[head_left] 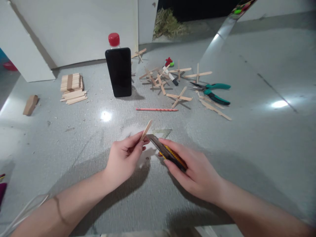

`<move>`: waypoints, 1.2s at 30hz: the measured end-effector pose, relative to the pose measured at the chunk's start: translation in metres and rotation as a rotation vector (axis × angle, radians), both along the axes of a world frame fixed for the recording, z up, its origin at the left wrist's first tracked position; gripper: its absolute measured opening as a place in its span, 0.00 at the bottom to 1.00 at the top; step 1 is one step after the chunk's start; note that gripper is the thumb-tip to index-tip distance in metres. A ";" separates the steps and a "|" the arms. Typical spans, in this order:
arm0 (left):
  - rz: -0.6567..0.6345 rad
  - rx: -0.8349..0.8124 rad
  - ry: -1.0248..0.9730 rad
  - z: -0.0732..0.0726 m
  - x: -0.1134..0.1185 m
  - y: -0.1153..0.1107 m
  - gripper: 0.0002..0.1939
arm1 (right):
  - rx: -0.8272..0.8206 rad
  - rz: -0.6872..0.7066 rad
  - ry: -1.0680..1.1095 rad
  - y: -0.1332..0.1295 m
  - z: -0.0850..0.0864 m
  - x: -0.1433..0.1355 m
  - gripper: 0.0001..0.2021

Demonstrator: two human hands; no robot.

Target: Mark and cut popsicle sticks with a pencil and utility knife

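Between the thumb and fingers of my left hand is a flat wooden stick, its upper end tilted up to the right. My right hand is closed around a black and yellow utility knife. The knife's blade end points up and left, close by the stick; whether they touch I cannot tell. Under the hands, a clear set square lies on the grey surface beside pale dust. A pink pencil lies crosswise beyond them.
A black phone leans on a red-capped bottle. Stacked sticks and a brown block are at left. Crossed stick pieces, a marker, teal pliers and notched sticks lie beyond my right hand.
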State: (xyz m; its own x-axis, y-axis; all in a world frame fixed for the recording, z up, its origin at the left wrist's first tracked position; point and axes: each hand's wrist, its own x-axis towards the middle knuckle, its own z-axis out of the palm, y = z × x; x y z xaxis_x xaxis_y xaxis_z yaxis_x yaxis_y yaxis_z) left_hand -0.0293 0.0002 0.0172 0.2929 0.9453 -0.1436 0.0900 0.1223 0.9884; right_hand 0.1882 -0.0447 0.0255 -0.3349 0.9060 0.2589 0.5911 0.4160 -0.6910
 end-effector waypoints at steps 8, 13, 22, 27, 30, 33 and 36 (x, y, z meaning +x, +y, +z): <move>0.002 -0.007 0.002 0.001 0.001 -0.001 0.17 | -0.006 0.011 0.014 0.000 0.002 0.000 0.27; -0.003 0.000 0.006 0.002 0.002 0.000 0.16 | -0.021 -0.003 0.005 0.000 0.001 0.000 0.27; 0.008 0.167 0.170 -0.003 -0.002 -0.003 0.17 | -0.028 -0.006 0.022 -0.003 0.002 -0.002 0.28; 0.031 0.146 0.134 -0.003 -0.001 -0.003 0.19 | -0.028 -0.014 0.014 -0.005 0.003 -0.002 0.29; 0.041 0.056 0.034 0.000 0.000 0.001 0.19 | -0.041 0.002 0.032 -0.002 0.004 0.001 0.28; 0.002 -0.008 -0.056 0.004 0.000 0.006 0.20 | -0.062 0.026 0.063 0.003 0.005 0.006 0.26; -0.034 -0.059 -0.101 0.007 -0.002 0.011 0.20 | -0.074 0.024 0.082 0.007 0.005 0.011 0.26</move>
